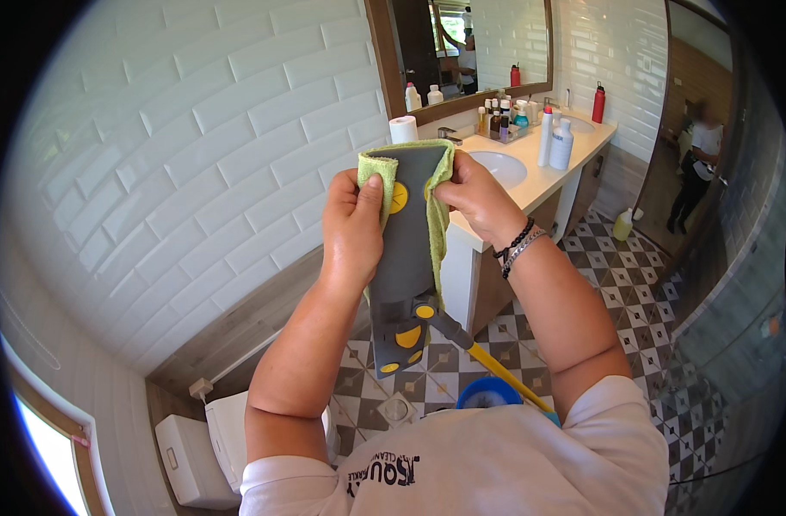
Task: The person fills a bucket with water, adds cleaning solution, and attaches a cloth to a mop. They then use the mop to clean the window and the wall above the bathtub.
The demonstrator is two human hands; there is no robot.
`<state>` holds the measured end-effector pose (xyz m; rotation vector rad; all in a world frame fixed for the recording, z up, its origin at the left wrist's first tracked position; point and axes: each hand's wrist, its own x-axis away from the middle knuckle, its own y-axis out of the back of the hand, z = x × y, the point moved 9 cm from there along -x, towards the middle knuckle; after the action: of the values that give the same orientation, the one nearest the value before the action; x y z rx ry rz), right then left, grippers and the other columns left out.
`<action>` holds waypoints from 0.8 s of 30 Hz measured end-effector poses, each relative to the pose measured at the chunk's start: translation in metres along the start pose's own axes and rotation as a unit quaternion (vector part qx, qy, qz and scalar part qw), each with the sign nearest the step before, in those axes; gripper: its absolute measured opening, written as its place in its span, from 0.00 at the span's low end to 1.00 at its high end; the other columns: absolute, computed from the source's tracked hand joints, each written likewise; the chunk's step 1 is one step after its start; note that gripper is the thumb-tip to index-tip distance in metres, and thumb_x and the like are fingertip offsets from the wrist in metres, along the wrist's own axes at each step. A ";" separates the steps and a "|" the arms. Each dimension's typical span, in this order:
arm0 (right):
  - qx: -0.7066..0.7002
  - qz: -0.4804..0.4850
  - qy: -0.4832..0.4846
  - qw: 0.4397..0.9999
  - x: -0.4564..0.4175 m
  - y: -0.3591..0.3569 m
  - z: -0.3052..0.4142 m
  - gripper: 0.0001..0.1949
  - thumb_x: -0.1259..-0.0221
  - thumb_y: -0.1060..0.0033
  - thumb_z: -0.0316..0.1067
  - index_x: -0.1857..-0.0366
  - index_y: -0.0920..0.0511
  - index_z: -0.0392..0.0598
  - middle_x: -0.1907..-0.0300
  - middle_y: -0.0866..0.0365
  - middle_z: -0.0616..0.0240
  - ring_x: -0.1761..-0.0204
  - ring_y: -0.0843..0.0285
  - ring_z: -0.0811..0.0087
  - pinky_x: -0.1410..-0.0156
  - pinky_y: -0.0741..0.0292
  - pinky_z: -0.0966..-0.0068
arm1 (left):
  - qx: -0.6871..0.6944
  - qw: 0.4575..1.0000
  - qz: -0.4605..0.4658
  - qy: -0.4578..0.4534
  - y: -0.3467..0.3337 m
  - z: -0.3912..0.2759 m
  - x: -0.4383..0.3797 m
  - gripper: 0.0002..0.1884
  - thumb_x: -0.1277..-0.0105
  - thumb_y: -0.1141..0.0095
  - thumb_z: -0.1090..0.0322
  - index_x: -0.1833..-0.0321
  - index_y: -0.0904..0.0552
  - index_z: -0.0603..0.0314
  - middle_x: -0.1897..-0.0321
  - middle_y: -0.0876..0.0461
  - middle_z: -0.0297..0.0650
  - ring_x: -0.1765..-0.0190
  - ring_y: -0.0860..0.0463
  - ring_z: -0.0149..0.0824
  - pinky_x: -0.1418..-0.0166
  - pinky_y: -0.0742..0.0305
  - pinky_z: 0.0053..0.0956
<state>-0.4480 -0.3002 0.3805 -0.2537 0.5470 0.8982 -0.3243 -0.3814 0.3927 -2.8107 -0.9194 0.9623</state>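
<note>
In front of my chest a grey flat mop head with yellow round buttons is held up on end. A light green microfiber cloth wraps around its back, top edge and sides. My left hand pinches a folded corner of the cloth on the left edge, thumb in front. My right hand grips the cloth at the right edge near the top. The mop's yellow handle runs from a grey joint down to the right, past a blue bucket on the floor.
A vanity counter bears basins, bottles and a toilet roll. A mirror hangs above. The toilet stands lower left. A spray bottle stands on the patterned tile floor. A person appears in the tall mirror or glass panel at right.
</note>
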 end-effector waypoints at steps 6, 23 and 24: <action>0.144 -0.065 0.043 0.987 -0.002 0.007 0.012 0.18 0.58 0.45 0.30 0.59 0.31 0.37 0.68 0.24 0.59 0.65 0.25 0.70 0.59 0.29 0.75 | 0.002 1.000 0.028 -0.007 -0.003 0.001 0.004 0.11 0.33 0.58 0.66 0.54 0.32 0.67 0.64 0.25 0.39 0.62 0.27 0.25 0.57 0.30 0.20; 0.302 -0.121 0.067 0.943 0.019 -0.001 0.045 0.16 0.56 0.45 0.30 0.62 0.34 0.39 0.71 0.25 0.50 0.65 0.24 0.53 0.61 0.28 0.66 | -0.091 0.986 0.077 0.113 0.021 0.016 0.015 0.12 0.39 0.52 0.72 0.53 0.27 0.64 0.63 0.23 0.36 0.61 0.25 0.25 0.58 0.29 0.21; 0.296 -0.118 0.060 0.946 0.020 -0.004 0.044 0.16 0.56 0.45 0.31 0.62 0.34 0.39 0.71 0.25 0.50 0.66 0.24 0.53 0.61 0.29 0.66 | -0.110 0.983 0.087 0.116 0.023 0.019 0.013 0.12 0.39 0.51 0.73 0.53 0.28 0.64 0.63 0.23 0.37 0.61 0.25 0.26 0.58 0.29 0.21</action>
<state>-0.4196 -0.2704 0.4060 0.1729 0.8530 0.4557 -0.3143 -0.3963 0.3654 -3.1454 -0.8052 0.5564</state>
